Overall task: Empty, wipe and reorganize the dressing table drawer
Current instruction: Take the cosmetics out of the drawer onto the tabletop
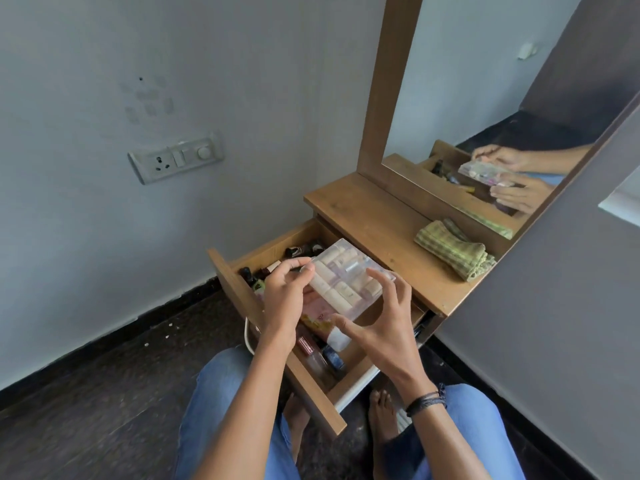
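**Clear box held over the open drawer**

A clear box (349, 278) of small items is held just above the pulled-out drawer (273, 242), which holds bottles (301, 251). The left hand (282, 299) pinches its left end. The right hand (384, 327) curls spread fingers round its near corner. A folded green cloth (450, 249) lies on the tabletop (374, 216).
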The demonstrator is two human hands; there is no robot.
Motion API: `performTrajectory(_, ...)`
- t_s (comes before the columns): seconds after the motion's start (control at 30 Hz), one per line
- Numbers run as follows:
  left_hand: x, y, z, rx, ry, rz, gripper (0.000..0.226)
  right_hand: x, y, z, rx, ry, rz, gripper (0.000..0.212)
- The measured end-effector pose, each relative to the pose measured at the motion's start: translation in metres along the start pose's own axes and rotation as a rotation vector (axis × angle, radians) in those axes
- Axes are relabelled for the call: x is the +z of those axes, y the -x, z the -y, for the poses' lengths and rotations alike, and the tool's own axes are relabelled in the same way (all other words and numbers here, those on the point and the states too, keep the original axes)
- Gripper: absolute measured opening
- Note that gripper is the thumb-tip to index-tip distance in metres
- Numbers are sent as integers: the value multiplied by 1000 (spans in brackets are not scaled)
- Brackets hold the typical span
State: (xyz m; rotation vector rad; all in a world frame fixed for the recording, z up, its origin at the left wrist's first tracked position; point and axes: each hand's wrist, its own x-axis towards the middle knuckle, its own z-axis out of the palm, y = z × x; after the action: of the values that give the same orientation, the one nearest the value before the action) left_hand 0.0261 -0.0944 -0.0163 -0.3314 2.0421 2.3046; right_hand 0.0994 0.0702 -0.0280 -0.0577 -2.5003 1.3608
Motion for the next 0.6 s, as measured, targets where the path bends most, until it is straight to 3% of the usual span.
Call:
performTrajectory(0.2, 5, -8, -2, 60, 24, -15, 27, -8, -49, 3, -26, 63, -74, 81)
performTrajectory(0.37, 3, -16, 3, 112, -147, -48, 30, -14, -104, -2, 18, 95, -125, 91)
performTrajectory(0.6, 6, -22, 13, 152, -463, 53, 27, -9, -161, -18, 131, 76, -99, 86)
